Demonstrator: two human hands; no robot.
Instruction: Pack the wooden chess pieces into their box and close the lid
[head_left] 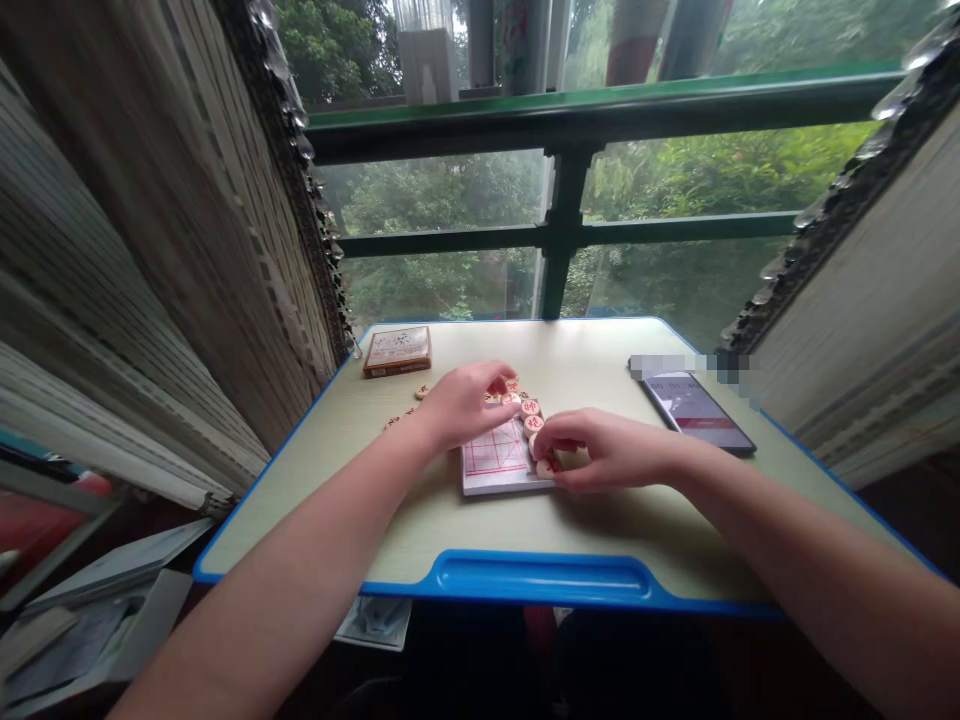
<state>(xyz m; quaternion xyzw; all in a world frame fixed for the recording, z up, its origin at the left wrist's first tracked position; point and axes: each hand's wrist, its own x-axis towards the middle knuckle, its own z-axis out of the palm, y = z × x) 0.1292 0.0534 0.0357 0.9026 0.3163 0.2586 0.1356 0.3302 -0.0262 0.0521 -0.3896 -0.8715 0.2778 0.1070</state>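
Round, pale, wooden-looking discs with dark characters [422, 391] lie loose on the left of the pale, blue-edged table [600, 365]. Probably light, hard, kinda slick; I'd grab rims. Left hand [463, 402] arches palm-down over the far side of the white, red-gridded rectangular board [491, 455], can't tell if it's pinching anything. Round red-lettered discs [532, 408] line the board's right part; right hand [600, 450], turned sideways, fingers curled, pinches the nearest disc [547, 468].

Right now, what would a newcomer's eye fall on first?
Probably the left hand and right hand at mid-table, around a small red-lined board and round pieces with red characters. Next, the bright blue trough at the table's near edge, then the phone on its right.
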